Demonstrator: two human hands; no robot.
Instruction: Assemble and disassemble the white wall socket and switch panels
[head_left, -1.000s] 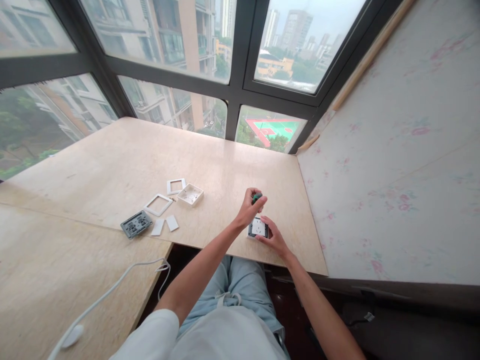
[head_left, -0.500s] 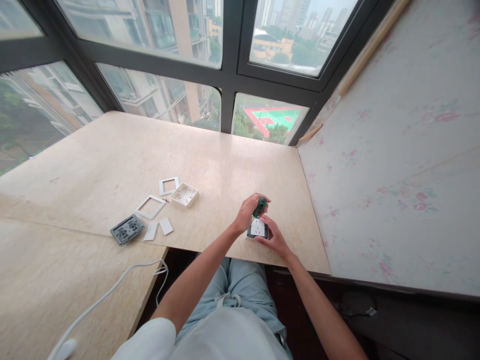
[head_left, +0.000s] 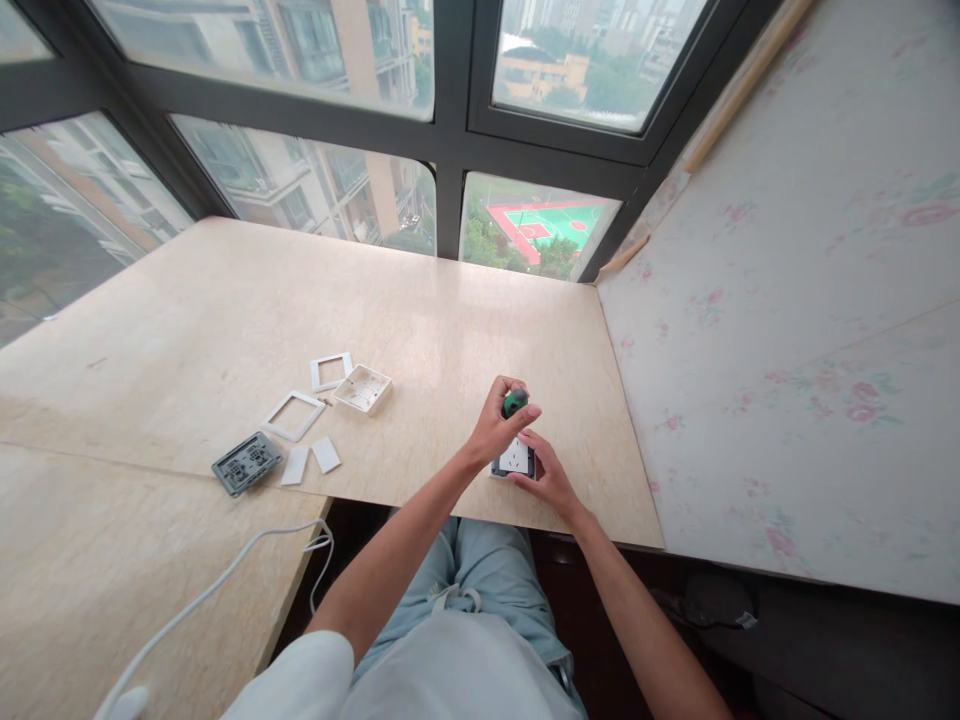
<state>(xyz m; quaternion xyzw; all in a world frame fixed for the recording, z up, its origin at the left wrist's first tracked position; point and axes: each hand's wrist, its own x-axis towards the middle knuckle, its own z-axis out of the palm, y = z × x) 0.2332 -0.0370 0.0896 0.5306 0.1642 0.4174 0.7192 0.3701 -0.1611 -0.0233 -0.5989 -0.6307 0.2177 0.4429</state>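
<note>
My left hand (head_left: 496, 420) is closed round the green and black handle of a screwdriver (head_left: 514, 402), held upright over a white wall socket (head_left: 514, 457). The socket lies face up near the front edge of the beige tabletop (head_left: 420, 330). My right hand (head_left: 546, 470) pinches the socket's right side and holds it down on the table. The screwdriver's tip is hidden behind my fingers.
To the left lie a white back box (head_left: 363, 388), two white frames (head_left: 294, 415) (head_left: 331, 371), two small white covers (head_left: 310, 459) and a grey switch module (head_left: 246, 463). A white cable (head_left: 225, 575) crosses the lower table. A floral panel (head_left: 787, 330) stands along the right.
My left hand has shifted its grip slightly on the screwdriver handle over the socket. The camera has tilted a little. The parts on the left have not moved.
</note>
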